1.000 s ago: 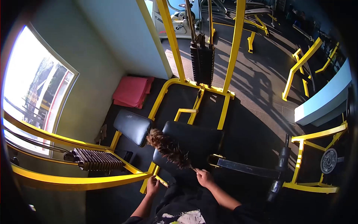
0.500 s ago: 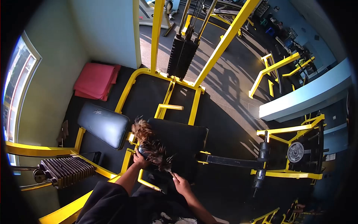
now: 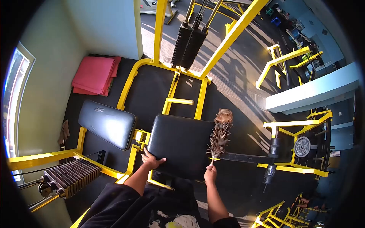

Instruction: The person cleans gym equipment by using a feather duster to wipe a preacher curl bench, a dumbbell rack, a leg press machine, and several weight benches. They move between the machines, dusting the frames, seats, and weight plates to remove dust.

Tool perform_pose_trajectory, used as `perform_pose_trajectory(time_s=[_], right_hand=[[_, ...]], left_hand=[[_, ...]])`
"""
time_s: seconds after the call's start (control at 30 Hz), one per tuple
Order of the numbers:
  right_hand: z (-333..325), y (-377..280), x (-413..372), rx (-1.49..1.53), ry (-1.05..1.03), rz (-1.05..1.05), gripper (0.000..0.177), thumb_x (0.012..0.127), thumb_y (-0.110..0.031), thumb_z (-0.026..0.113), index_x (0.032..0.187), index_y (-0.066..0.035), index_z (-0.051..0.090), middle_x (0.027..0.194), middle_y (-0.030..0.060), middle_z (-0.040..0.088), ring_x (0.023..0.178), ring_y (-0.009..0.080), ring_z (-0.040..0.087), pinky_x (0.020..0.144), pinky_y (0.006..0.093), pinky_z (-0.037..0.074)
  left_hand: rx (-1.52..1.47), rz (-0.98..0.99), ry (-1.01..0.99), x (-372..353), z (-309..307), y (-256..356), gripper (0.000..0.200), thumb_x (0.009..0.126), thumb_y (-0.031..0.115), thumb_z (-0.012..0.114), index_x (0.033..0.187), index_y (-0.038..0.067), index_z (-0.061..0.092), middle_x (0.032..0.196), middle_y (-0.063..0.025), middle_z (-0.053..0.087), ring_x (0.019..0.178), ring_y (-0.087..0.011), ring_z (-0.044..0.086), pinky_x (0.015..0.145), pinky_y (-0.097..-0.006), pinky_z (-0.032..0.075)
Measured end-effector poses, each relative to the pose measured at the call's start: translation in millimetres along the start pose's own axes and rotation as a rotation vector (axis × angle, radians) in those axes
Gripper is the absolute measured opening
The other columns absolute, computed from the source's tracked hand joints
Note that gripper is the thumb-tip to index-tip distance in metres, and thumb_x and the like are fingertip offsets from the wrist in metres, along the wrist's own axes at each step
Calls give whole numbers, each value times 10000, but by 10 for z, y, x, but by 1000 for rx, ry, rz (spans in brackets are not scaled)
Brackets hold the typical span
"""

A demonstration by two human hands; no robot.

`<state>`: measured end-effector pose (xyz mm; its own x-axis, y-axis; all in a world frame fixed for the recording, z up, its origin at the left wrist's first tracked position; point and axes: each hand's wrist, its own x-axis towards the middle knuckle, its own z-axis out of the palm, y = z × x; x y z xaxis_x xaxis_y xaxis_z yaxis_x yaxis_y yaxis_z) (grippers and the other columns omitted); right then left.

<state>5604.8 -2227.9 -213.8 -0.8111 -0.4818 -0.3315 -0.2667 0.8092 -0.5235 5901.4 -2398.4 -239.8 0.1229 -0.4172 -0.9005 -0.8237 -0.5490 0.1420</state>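
Note:
My right hand (image 3: 210,175) is closed around the handle of a brown feather duster (image 3: 219,138). The duster points away from me, its feathers beside the right edge of a black padded seat (image 3: 180,142). My left hand (image 3: 152,159) rests on the near left corner of this seat, fingers spread and thumb out. Left of the seat, a second black pad (image 3: 107,123) is mounted on the yellow frame. A yellow bracket (image 3: 142,137) sits between the two pads.
Weight stacks stand ahead (image 3: 189,45) and at the lower left (image 3: 70,176). Folded red mats (image 3: 94,75) lie by the wall. A horizontal yellow bar (image 3: 180,101) is beyond the seat. On the right, a yellow machine carries a grey weight plate (image 3: 302,146) and black rollers (image 3: 273,148).
The feather duster has swept right, from across the seat's left part to beyond its right edge. My left hand has shifted slightly right and its fingers now lie spread on the seat.

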Motion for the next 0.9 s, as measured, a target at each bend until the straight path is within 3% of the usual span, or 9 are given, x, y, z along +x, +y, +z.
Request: perform_pose_trajectory(time_s=[0.13,0.17,0.27,0.37,0.53,0.7,0.8,0.9], right_hand=[[25,-428,-343,-192,-316,-336,262,1012,-294,527,943,-72,649,842,221,683,824,457,652,689,521,517],[66,-460,-408,-228,-401,-500,244,1003,-293,542,971,-73,642,844,229,680,818,460,651,679,528,518],[210,-618,-653,-167,-351,-638,220,983,-296,568,1025,-100,658,836,206,687,798,437,662,670,522,532],[164,-657,-611,-226,-288,-575,236,982,-312,567,1069,-111,656,917,168,708,829,421,671,701,501,544],[-41,-578,-341,-164,-58,-306,260,972,-259,576,1095,-56,681,882,220,700,830,441,665,716,523,535],[-434,-1033,-440,-260,-255,-644,313,972,-264,568,1243,-132,649,961,163,681,827,386,681,720,487,564],[-416,-876,-312,-208,-246,-663,310,967,-286,580,1247,-179,660,940,144,691,866,366,681,735,470,566],[-337,-486,-258,-97,-77,-504,274,962,-228,603,1203,-121,679,980,179,710,896,384,679,754,474,559]], left_hand=[[6,-17,-45,-39,-41,57,1584,558,740,830,1519,184,-300,1610,-311,-50,1518,-411,65,1226,-491,165],[7,-17,-44,-31,-35,48,1589,553,749,826,1518,183,-302,1610,-313,-53,1518,-411,65,1226,-488,162],[75,23,-17,228,126,-117,1634,522,778,819,1495,168,-342,1605,-327,-62,1516,-420,67,1226,-478,148],[36,1,-36,-11,-18,16,1635,524,782,813,1496,142,-336,1605,-327,-58,1516,-418,70,1229,-467,151],[83,2,8,55,55,13,1617,532,781,807,1513,121,-297,1607,-324,-36,1517,-400,95,1234,-461,162],[74,13,29,90,71,-26,1593,553,769,807,1523,106,-269,1608,-322,-3,1513,-405,113,1231,-466,173],[83,29,27,163,107,-71,1580,575,758,805,1519,82,-266,1603,-320,24,1501,-418,140,1222,-477,197],[75,33,47,178,125,-72,1590,566,757,812,1519,80,-266,1597,-320,43,1493,-427,164,1214,-487,224]])
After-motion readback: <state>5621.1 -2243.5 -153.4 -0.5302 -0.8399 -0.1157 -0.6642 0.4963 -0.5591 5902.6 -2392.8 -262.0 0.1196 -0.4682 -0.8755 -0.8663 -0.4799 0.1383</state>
